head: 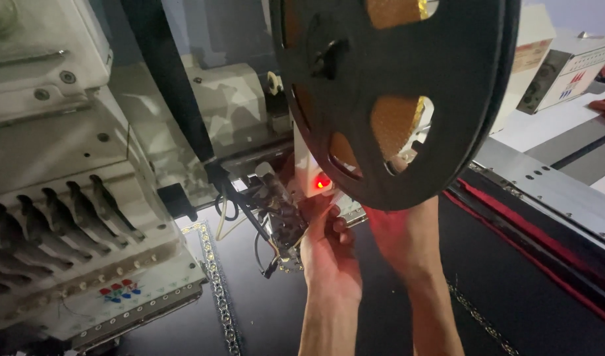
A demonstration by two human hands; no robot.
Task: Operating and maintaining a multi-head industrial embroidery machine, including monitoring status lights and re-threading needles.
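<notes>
At nine o'clock, the pale embroidery machine head (pixel 65 198) is filling the left side, showing one row of about five dark levers (pixel 72 214). At one o'clock, one big black reel (pixel 395 92), wound with gold strip, is hanging in front, hiding much of the right hand (pixel 408 231), so I cannot tell how its fingers are set. At six o'clock, dark cloth (pixel 526 296) is lying flat under everything, likely stretched for stitching. At centre, the small wired feeder (pixel 279 217) is sitting beside one red lamp (pixel 321 184). The left hand (pixel 329 257) is reaching up, fingers curled and pinching at the feeder's lower edge, seemingly to steady it.
</notes>
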